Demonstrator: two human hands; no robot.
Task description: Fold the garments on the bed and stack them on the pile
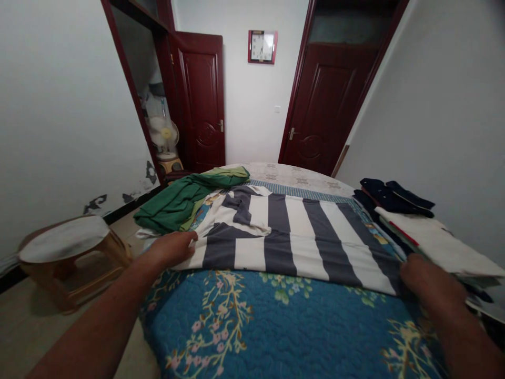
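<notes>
OK so, striped shirt [300, 234] is lying across the blue floral quilt [300, 326] in front of me, L hand [177, 249] pinching its near edge at one end and R hand [430, 279] closed on the other, tho R's a bit blurry. Main risk IMO: uneven pull, e.g. R tugging harder than L, could skew the stripes or drag the bunched cloth [240, 211] into a crease. Also R's just beside the folded clothes [437, 239], so swinging it outward could knock that pile askew.
</notes>
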